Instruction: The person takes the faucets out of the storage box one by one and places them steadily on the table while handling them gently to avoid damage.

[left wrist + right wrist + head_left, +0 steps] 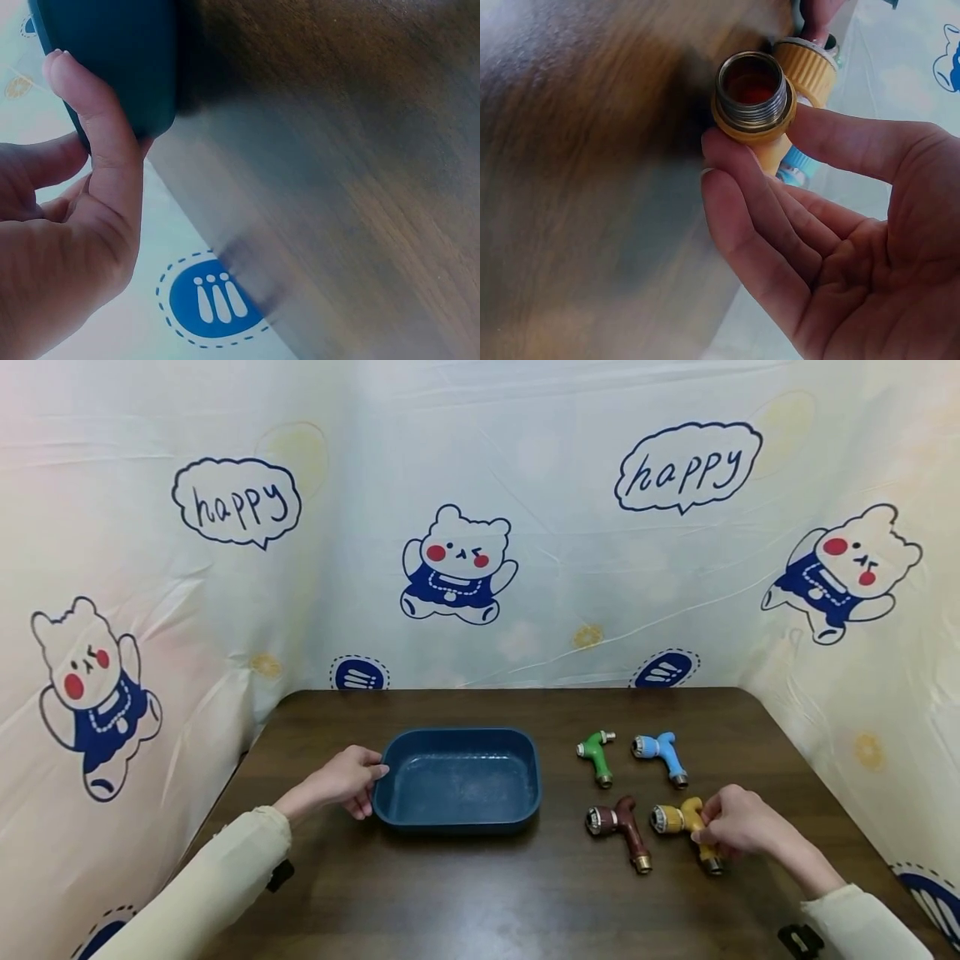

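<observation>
My left hand (352, 779) grips the left end of a dark blue rectangular basin (457, 823), thumb at the rim and fingers against the outer wall. In the left wrist view the basin's side wall (112, 60) shows between the fingers and thumb. At the right, my right hand (738, 821) pinches a yellow tap (681, 817) near its threaded metal end. The right wrist view shows that threaded opening (754, 88) facing the camera, with thumb and fingers on either side. A dark red tap (626, 827) lies just left of the yellow one.
Behind these lie a green tap (597, 757) and a light blue tap (662, 753). All rests on a brown wooden table (465, 902). A pale patterned cloth (570, 568) hangs around its back and sides.
</observation>
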Action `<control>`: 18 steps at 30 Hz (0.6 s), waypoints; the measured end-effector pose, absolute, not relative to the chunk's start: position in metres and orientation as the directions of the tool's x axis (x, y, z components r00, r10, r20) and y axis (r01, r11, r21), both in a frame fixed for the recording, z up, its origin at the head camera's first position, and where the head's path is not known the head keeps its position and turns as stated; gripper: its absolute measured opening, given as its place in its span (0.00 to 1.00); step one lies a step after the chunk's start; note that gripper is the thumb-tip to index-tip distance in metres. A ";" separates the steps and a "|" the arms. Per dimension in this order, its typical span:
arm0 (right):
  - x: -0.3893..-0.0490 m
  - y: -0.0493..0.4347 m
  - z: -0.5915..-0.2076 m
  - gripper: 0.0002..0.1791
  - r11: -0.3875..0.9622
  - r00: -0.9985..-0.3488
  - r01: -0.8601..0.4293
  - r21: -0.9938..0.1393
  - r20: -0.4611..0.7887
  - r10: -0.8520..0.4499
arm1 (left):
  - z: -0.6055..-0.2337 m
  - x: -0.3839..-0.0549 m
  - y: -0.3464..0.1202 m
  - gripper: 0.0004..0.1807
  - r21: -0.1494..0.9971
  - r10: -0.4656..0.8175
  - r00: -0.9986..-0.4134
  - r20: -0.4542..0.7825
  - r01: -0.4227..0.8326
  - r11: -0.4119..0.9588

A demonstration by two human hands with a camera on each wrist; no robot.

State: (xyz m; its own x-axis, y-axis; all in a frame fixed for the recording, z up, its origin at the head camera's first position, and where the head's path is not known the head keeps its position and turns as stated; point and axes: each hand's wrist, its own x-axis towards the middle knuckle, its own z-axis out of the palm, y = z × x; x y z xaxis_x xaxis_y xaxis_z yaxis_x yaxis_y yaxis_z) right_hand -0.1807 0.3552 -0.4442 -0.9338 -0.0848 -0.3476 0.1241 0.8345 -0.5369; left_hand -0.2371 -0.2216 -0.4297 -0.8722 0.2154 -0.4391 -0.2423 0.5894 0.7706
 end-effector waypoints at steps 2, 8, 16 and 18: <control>-0.180 0.355 -0.446 0.13 0.831 -0.935 0.128 -0.542 -0.346 -0.082 | -0.429 -0.236 -0.222 0.24 0.769 0.215 -0.871 -0.442 -0.244 0.591; -0.182 0.356 -0.448 0.13 0.827 -0.939 0.114 -0.550 -0.332 -0.092 | -0.430 -0.235 -0.224 0.24 0.780 0.222 -0.878 -0.424 -0.230 0.582; -0.181 0.359 -0.450 0.12 0.817 -0.922 0.131 -0.561 -0.372 -0.107 | -0.435 -0.231 -0.223 0.22 0.785 0.222 -0.880 -0.419 -0.229 0.576; -0.182 0.361 -0.449 0.11 0.817 -0.917 0.139 -0.560 -0.385 -0.108 | -0.434 -0.231 -0.221 0.23 0.785 0.226 -0.881 -0.416 -0.223 0.577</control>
State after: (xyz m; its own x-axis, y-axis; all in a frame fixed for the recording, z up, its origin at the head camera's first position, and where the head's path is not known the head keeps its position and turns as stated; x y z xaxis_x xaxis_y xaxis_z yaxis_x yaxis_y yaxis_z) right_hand -0.1817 0.3606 -0.4485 -0.9166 -0.1077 -0.3850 0.1390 0.8170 -0.5596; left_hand -0.2314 -0.2215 -0.4345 -0.8806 0.2263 -0.4163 -0.2229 0.5775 0.7854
